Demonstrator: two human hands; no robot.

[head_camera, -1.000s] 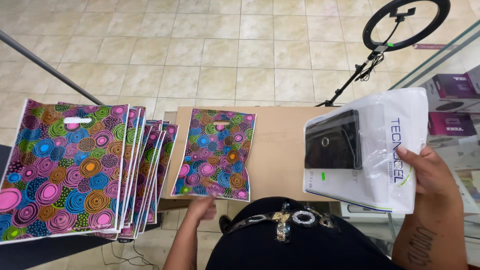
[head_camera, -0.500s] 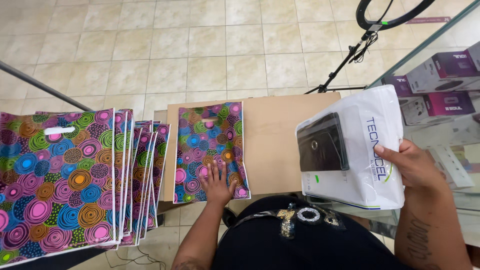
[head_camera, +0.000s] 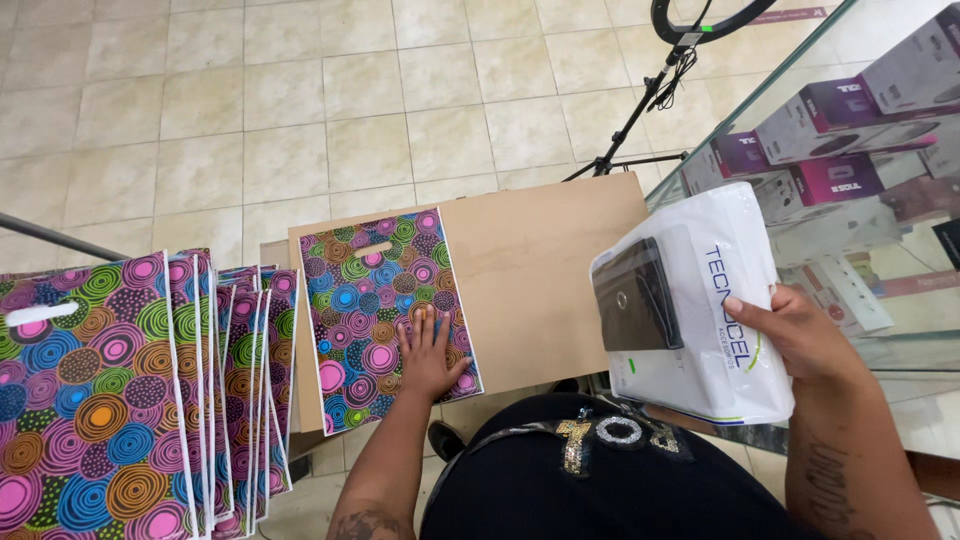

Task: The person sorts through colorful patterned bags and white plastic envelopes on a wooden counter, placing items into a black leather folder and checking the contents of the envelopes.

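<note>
Head view: left hand point(head_camera: 430, 362) stays flat on bag point(head_camera: 385, 310); pkg point(head_camera: 690, 305) lower.

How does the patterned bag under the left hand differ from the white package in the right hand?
The patterned bag is covered in many-coloured circles; the white package is plain white with a dark box showing inside. The bag lies flat and looks empty on the brown board; the package bulges and is held off it. The left hand presses flat on the bag; the right hand grips the package's edge. Both look like plastic.
</note>
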